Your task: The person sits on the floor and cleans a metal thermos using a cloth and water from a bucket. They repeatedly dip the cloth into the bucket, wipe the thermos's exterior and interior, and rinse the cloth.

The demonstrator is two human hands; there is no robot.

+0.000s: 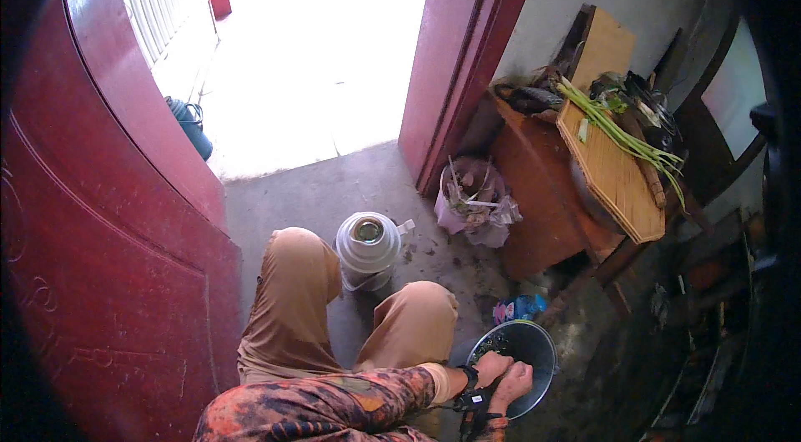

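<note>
Both my hands are close together over a round metal-rimmed bucket [543,348] on the floor at the lower right. My left hand [493,368], with a dark band at its wrist, is over the bucket's near left part, fingers curled. Beside it, my right hand [515,382] is curled too, a black strap at its wrist. Whether either holds something small is too small to tell. Dark and pale green bits lie inside the bucket's upper left. A blue and pink plastic packet [519,308] lies just behind the bucket.
A white vacuum flask [369,248] stands by my knees. Beyond it are a lined waste bin [454,216] with scraps and a brown cabinet [532,191]. Green stalks [616,132] lie on a wooden board [604,182] there. A red door [144,241] stands at the left.
</note>
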